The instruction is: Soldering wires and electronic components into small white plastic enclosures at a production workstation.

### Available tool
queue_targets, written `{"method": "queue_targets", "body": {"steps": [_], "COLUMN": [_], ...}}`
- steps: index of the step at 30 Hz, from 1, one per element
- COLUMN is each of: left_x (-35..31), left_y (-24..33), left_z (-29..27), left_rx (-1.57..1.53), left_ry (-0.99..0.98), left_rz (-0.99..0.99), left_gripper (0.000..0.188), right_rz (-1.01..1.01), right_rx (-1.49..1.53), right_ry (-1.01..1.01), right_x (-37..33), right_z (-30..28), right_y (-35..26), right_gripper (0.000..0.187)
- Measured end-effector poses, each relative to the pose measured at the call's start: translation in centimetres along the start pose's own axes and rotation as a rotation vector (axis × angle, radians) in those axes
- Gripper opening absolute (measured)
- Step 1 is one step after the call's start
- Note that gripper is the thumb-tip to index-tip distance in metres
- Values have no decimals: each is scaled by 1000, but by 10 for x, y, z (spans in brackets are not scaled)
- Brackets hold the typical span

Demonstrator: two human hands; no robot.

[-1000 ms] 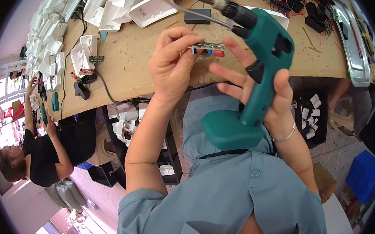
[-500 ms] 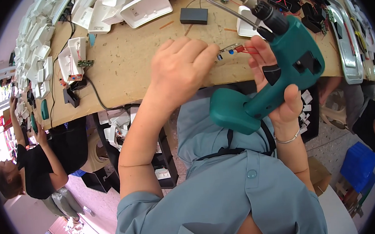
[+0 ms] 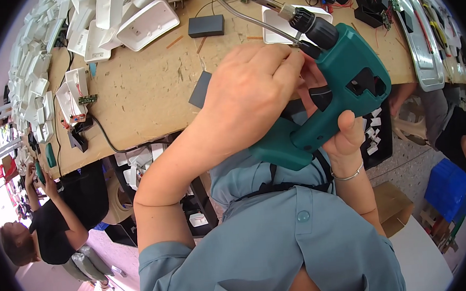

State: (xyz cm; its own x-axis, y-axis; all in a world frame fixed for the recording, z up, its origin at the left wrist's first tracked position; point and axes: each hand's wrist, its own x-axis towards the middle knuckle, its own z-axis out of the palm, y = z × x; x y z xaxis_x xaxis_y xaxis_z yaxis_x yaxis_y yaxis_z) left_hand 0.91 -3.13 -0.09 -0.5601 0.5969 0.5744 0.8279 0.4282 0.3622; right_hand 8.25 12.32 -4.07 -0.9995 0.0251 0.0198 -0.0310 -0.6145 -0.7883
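Note:
A green soldering gun with a black collar and a bent metal feed tube lies across my right hand. My right fingers wrap behind its grip near the black trigger, and the thumb sticks up at the other side. My left hand is closed in a pinch, its fingertips against my right fingers, just below the gun's front. Whatever sits between those fingertips is hidden from view. Partly behind my left wrist, a dark flat piece rests on the table.
White plastic housings crowd the far left. A black box and a white shell lie beyond my hands. Black cases with red wires and a metal tray are at right. A co-worker sits at left.
My left hand has moved right to meet my right fingers, covering the small part and red wire seen before. The view has shifted slightly, and the dark flat piece now shows.

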Motion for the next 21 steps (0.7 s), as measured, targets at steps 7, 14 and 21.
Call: {"method": "queue_targets", "body": {"steps": [7,14,21], "left_x": [12,19,24], "left_y": [-5,-11,-8], "left_z": [10,14,24], "left_rx": [-174,-244,-189], "left_ry": [-101,-60,-32], "left_rz": [-218,-385,-389], "left_gripper": [12,11,10], "right_rz": [-56,-178,-75], "right_rx": [-47,75,183], "right_ry": [-20,-31,16], "right_x": [7,6,20], "right_z": [-14,-40,-32], "right_y": [-15,-35,-24], "right_gripper": [98,85,84]}}
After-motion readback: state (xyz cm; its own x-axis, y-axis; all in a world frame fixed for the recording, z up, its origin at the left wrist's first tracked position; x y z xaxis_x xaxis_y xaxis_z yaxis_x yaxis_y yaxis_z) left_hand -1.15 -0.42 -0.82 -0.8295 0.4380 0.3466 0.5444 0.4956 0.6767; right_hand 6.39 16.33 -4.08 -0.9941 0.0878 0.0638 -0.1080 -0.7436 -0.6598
